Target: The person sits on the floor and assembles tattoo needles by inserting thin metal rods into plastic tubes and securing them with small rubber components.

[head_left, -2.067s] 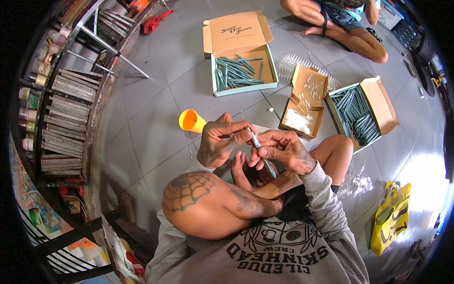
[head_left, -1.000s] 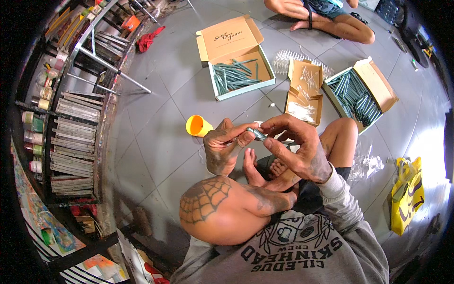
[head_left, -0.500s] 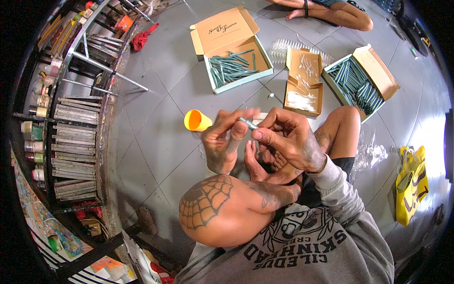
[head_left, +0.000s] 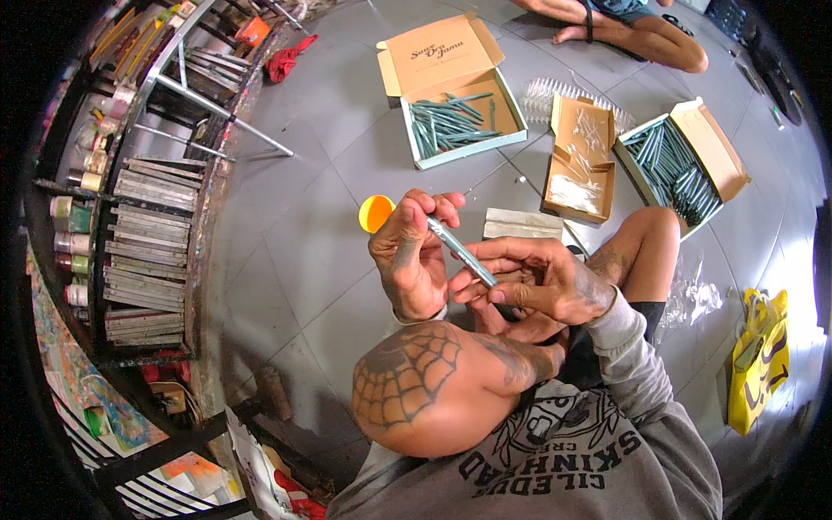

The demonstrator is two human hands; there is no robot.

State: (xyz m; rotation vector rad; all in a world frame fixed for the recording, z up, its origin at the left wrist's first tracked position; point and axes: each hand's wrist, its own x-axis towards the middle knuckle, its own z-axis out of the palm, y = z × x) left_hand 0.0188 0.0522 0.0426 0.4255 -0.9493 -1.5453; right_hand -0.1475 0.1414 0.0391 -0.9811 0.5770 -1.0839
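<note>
A slim teal pen (head_left: 462,251) with printing along its barrel is held slanted between my two hands, over my crossed legs. My left hand (head_left: 410,260) pinches its upper end between thumb and fingers. The lower end rests in my right hand (head_left: 555,276), with the thumb pressed near the tip. Just beyond my left hand lies a yellow cup (head_left: 376,213), partly hidden by it. Behind my right hand, a pale flat piece (head_left: 523,224) is on the floor.
Ahead are an open box (head_left: 472,159) of teal pens, a smaller box (head_left: 579,211) of clear and white pieces, and another pen box (head_left: 652,195). A coiled clear strip (head_left: 539,97) lies behind. A rack (head_left: 192,260) stands left; a yellow bag (head_left: 760,364) lies right. Another person's leg (head_left: 646,43) is at the back.
The pen has turned to show its whole length between my hands. My right hand has swung lower and opened out along it. The whole view has shifted slightly.
</note>
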